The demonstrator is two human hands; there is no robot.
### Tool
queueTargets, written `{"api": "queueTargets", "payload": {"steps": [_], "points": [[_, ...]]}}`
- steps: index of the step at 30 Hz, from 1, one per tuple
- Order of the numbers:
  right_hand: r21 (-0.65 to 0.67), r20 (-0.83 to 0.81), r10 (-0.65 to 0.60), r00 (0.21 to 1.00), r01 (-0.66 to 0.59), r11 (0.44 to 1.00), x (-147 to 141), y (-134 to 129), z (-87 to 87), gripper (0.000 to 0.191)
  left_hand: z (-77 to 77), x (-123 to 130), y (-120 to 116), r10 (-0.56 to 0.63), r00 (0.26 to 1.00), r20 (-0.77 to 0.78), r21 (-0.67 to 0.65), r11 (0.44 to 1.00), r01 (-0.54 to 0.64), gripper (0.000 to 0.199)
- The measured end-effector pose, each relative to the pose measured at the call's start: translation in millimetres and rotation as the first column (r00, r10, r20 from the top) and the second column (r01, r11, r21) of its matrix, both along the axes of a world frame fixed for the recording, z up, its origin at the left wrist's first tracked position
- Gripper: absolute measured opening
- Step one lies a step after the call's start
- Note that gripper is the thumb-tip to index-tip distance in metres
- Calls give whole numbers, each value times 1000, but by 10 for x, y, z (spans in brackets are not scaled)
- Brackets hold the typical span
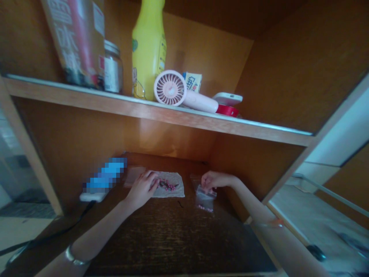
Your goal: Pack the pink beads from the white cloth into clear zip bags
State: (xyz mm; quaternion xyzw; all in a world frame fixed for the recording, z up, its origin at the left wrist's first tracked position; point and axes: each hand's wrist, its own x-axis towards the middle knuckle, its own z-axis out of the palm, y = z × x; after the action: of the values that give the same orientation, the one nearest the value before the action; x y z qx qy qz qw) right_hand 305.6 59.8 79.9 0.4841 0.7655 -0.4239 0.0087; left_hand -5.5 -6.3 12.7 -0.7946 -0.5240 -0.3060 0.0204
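Observation:
A white cloth (177, 191) lies on the dark wooden surface with a small cluster of pink beads (168, 185) on it. My left hand (144, 187) rests at the cloth's left edge, fingers apart and palm down, beside the beads. To the right, my right hand (211, 181) is closed at the top of a small clear zip bag (205, 201), its fingertips pressed together; what they pinch is too small to make out. Several pink beads show at the bottom of that bag. Behind my left hand lies a flat clear packet (133, 176).
A blurred lit screen (106, 175) on a white base stands at left, with a black cable (72, 227). The shelf (161, 109) above holds a yellow bottle (148, 50), a jar (112, 69), a pink fan (170, 88) and a red round item (227, 110). Cabinet walls flank both sides.

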Motion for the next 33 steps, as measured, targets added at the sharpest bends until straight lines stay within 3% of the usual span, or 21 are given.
{"api": "queueTargets", "payload": {"steps": [5, 10, 14, 19, 23, 27, 29, 33], "points": [[-290, -265, 95, 960, -173, 941, -328, -305, 175, 28, 59, 68, -114, -183, 975, 127, 42, 983, 179, 21], [-417, -418, 91, 904, -280, 865, -669, -418, 4, 28, 100, 122, -223, -309, 941, 138, 48, 951, 305, 22], [-439, -501, 4, 865, -258, 861, -866, -425, -188, 26, 78, 150, -264, -376, 914, 150, 115, 925, 362, 18], [-435, -633, -87, 769, -260, 862, -990, -375, -427, 27, 14, 196, -278, -354, 928, 112, 260, 912, 317, 20], [-386, -710, -119, 694, -242, 890, -1046, -354, -527, 24, -6, 223, -284, -206, 970, 127, 451, 883, 129, 24], [-354, -768, -172, 616, -185, 917, -1098, -392, -470, 16, 13, 215, -291, -75, 975, 207, 521, 852, -45, 24], [-372, -773, -214, 598, -153, 916, -1123, -429, -415, 16, 23, 203, -288, -76, 982, 173, 522, 853, -26, 21], [-390, -767, -236, 596, -142, 910, -1169, -502, -360, 21, 26, 190, -269, -177, 982, 64, 505, 854, 121, 22]]}}
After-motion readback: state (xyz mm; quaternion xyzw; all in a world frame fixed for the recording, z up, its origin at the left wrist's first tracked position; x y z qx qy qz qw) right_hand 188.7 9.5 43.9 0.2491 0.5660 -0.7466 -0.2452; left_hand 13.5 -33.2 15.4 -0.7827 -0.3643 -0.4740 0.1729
